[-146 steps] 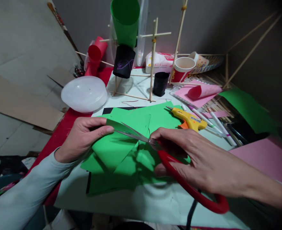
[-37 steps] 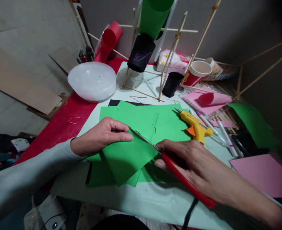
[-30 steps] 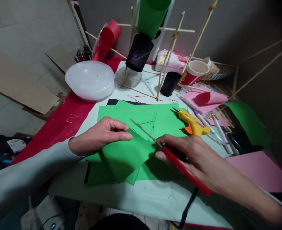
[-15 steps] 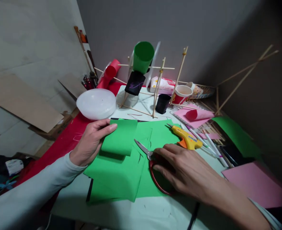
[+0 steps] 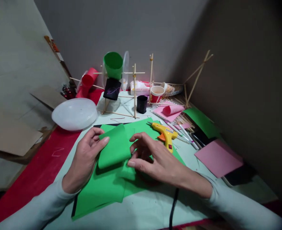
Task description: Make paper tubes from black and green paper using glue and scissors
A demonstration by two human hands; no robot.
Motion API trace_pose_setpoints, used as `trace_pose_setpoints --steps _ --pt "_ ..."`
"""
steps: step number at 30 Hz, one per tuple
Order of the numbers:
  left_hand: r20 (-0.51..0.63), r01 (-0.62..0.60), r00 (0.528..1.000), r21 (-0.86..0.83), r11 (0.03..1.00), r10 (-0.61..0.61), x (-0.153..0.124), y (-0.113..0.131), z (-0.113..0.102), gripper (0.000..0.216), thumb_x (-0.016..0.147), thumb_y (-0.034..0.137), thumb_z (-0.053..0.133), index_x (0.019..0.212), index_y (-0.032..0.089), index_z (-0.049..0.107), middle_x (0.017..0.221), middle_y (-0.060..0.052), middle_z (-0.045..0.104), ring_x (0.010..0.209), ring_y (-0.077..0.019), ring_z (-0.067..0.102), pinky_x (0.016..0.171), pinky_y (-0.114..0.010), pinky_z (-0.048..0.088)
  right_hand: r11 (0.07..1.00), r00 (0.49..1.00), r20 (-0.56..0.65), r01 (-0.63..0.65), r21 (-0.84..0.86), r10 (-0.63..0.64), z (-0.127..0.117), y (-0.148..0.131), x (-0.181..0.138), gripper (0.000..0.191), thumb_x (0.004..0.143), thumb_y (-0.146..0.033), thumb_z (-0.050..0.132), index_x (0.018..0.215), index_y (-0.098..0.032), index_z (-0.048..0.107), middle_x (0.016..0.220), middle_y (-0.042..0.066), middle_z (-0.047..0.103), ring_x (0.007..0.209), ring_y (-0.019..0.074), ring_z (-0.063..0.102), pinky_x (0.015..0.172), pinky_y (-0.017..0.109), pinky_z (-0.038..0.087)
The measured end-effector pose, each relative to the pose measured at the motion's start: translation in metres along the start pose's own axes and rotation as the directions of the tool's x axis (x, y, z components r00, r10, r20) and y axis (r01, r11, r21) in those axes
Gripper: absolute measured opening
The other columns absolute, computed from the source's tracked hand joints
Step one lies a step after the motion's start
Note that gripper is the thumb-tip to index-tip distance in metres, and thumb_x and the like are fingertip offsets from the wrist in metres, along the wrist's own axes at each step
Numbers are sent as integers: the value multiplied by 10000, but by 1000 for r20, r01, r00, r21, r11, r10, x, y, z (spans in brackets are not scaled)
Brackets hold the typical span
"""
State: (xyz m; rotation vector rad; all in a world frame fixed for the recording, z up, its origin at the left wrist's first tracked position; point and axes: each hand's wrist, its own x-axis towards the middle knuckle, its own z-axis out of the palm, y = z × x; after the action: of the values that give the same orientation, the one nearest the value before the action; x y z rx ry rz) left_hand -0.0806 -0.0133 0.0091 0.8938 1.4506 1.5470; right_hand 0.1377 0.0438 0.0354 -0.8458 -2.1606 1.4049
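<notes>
My left hand [image 5: 87, 155] pinches a curled piece of green paper [image 5: 114, 145] at its left side, thumb on top. The piece is raised over larger green sheets [image 5: 100, 191] lying on the table. My right hand [image 5: 152, 156] hovers by the right edge of the curled piece, its bent fingers apart and nothing seen between them. The scissors are mostly hidden beneath this hand. Just beyond it lies a yellow glue gun [image 5: 166, 132] with an orange trigger.
A frame of thin sticks [image 5: 134, 92] stands at the back, bearing a green paper tube [image 5: 113, 65] and a black one [image 5: 112, 88]. A white plastic bowl [image 5: 74, 113] is at left. Pink paper [image 5: 219, 158], a paper cup [image 5: 157, 94] and pens are at right.
My right hand has let go of the scissors and moved up to the paper's right edge. The paper in my left hand is tilted more. The view has shifted right.
</notes>
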Motion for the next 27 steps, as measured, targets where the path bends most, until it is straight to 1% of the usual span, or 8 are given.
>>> trace_pose_setpoints --steps 2,6,10,12,14,18,22,27 --pt "12 22 1000 -4 1000 -22 -4 0 3 370 757 367 877 956 251 588 682 86 468 568 -89 397 494 -182 343 1000 999 -33 22 -12 -22 0 2 0 480 848 -490 796 1131 -221 517 899 -5 666 732 151 657 685 278 519" --pt "44 62 997 -79 995 -58 -8 5 7 408 735 365 893 909 247 543 676 86 458 565 -87 378 488 -176 356 986 986 -88 128 -111 -138 -3 7 1 271 921 -437 728 988 -213 589 967 23 659 809 153 645 760 293 514" --pt "64 105 993 -134 985 -97 -7 7 11 426 722 364 903 909 237 542 683 83 466 568 -82 378 487 -166 360 975 974 -92 200 -93 -208 -6 10 3 296 966 -481 665 862 -210 610 972 37 665 926 185 636 843 326 516" --pt "89 133 989 -159 978 -120 -7 6 12 429 711 356 912 930 229 566 722 73 495 613 -86 431 535 -167 408 984 977 -123 176 -18 -177 -9 10 4 333 960 -520 658 848 -209 618 941 29 651 910 184 628 824 321 518" --pt "118 170 982 -184 968 -149 -7 6 13 427 690 339 924 937 216 599 744 63 516 664 -96 486 604 -180 459 986 984 -149 117 117 -99 -15 10 6 345 916 -549 700 893 -212 628 951 19 636 851 170 621 762 302 524" --pt "205 227 960 -173 958 -190 -8 8 13 377 673 313 932 874 196 635 746 42 580 687 -126 594 659 -224 514 930 991 -132 51 364 -3 -28 15 9 333 846 -488 788 891 -217 600 842 -28 591 759 143 608 725 278 516" --pt "288 211 943 -121 970 -169 -5 7 10 280 744 339 880 813 188 653 702 4 659 650 -166 665 646 -254 527 895 987 -161 66 441 6 -33 21 13 312 879 -456 758 823 -214 570 801 -46 515 750 124 595 729 257 506" --pt "246 106 967 -128 986 -72 -3 5 4 210 782 327 848 832 186 701 702 9 660 638 -128 618 607 -215 500 893 987 -161 78 443 -7 -33 21 12 277 886 -421 757 807 -204 604 795 -39 526 754 121 558 743 254 493"
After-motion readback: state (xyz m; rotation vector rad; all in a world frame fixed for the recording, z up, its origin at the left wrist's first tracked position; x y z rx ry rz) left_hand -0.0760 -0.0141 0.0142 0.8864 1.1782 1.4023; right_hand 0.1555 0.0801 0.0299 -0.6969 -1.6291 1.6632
